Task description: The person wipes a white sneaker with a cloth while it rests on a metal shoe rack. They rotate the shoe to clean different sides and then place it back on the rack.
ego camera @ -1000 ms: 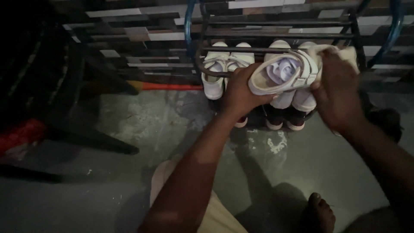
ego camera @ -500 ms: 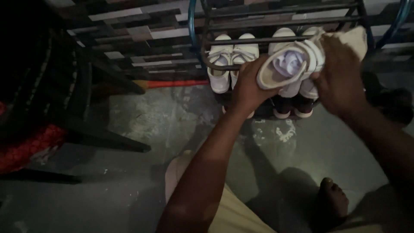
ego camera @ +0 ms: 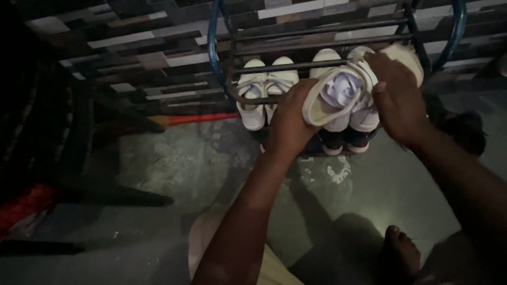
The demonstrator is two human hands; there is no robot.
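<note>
Dim room, head view. The left hand point(ego camera: 289, 122) is closed around the heel of a white strapped shoe point(ego camera: 338, 94), held tilted in front of a metal shoe rack point(ego camera: 232, 68). The right hand point(ego camera: 398, 103) presses a pale cloth point(ego camera: 409, 58) against the shoe's toe end, fingers curled over it. A white pair point(ego camera: 264, 92) sits on the rack; dark shoes point(ego camera: 346, 142) stand below. The grey concrete floor point(ego camera: 174, 163) is stained. The patterned wall point(ego camera: 132, 42) stands behind; a bare foot point(ego camera: 401, 253) rests on the floor.

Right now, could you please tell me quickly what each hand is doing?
Left hand: closed around the heel of the white shoe.
Right hand: closed on a pale cloth, pressed against the shoe's toe end.
</note>
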